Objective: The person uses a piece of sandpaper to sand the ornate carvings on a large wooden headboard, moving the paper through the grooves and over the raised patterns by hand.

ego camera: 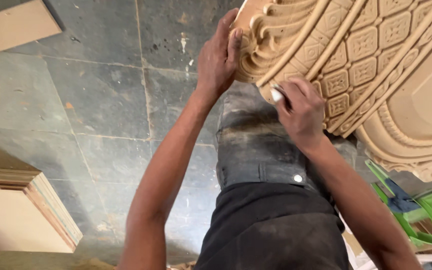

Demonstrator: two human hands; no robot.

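1. Head view, background: grey stone floor tiles (101, 100) are seen below, dusty and marked with pale specks and joint lines.
2. Stacked flat boards (31, 215) with layered edges are noted at the lower left, lying on the floor; a further pale board (11, 22) is seen at the upper left corner.
3. A green plastic chair (426, 220) is partly visible at the lower right, beneath the carved piece.
4. A large carved panel (366, 55) of pale tan material fills the upper right. Curved bands, a grid of small square flower motifs and a scrolled leaf edge are recorded on it. Its near edge is held above the person's thighs, in front of the body.
5. Left hand (218, 57): the palm and fingers are laid flat against the scrolled outer edge of the carved panel, fingers extended upward. The hand is pressed on the edge rather than wrapped around it; no clenched hold is observed.
6. Right hand (301, 112): the fingers are curled tightly around a small white piece (276, 94), of which only a tip shows. This tip is placed against the panel's lower rim, just beside the grid band. What the piece is cannot be told.
7. Dark dusty trousers (256, 145) and a black shirt (271, 230) are seen between both forearms.
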